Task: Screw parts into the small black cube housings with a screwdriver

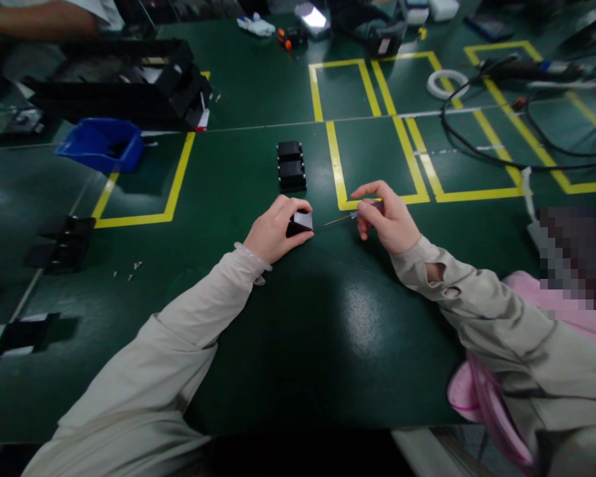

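My left hand (278, 228) grips a small black block (298, 225) with a pale top face and holds it low over the green table. In my right hand (385, 218) is a screwdriver (352, 215), its clear handle between thumb and fingers. The thin shaft points left, and its tip meets the right side of the block. Whether a screw sits there is too small to tell. Just beyond my left hand stand black blocks (291, 165) in a row, with small shiny screws along their sides.
Loose screws (130, 277) and dark blocks (62, 245) lie to the left. A blue bin (104, 146) stands by a black rack (124, 86), near another person's arm (40, 20). At right are a white tape roll (447, 85), a black cable (477, 156) and a pink item (551, 305).
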A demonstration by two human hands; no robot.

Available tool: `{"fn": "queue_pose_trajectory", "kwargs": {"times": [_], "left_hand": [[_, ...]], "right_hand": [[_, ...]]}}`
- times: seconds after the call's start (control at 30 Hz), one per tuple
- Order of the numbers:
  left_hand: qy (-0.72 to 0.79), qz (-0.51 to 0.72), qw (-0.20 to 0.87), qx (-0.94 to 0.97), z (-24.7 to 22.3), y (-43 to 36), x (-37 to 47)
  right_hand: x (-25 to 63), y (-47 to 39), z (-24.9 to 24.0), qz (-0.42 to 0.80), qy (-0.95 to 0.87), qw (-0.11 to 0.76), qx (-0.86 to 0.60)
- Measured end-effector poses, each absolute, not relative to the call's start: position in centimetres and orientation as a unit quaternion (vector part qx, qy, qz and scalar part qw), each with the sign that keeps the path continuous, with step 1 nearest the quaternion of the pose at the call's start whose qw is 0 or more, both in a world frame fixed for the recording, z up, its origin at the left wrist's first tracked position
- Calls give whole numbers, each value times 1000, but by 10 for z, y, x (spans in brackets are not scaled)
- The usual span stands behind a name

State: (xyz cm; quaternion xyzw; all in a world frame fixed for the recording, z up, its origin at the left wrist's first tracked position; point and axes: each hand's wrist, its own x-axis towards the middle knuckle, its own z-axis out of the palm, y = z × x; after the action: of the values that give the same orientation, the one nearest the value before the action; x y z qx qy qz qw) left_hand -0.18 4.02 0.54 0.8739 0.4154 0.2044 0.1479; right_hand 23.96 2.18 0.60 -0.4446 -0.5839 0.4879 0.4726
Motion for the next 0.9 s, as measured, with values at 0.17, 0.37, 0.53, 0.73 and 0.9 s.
{"fn": "queue_pose_trajectory", "kwargs": {"times": [0.17, 0.37, 0.53, 0.73, 0.9], "left_hand": [[417, 203, 150, 873, 6, 40, -1], [414, 207, 148, 874, 6, 40, -2], [414, 210, 151, 873, 5, 39, -2], [415, 207, 151, 873, 6, 40, -2], [414, 209, 152, 873, 6, 40, -2]], "right_hand": [[238, 22, 7, 509, -568, 471, -444], [239, 22, 5, 488, -585, 470, -447], [239, 22, 4, 508, -571, 471, -441], [239, 22, 5, 490, -583, 473, -443], [239, 23, 5, 503, -574, 466, -447]]}}
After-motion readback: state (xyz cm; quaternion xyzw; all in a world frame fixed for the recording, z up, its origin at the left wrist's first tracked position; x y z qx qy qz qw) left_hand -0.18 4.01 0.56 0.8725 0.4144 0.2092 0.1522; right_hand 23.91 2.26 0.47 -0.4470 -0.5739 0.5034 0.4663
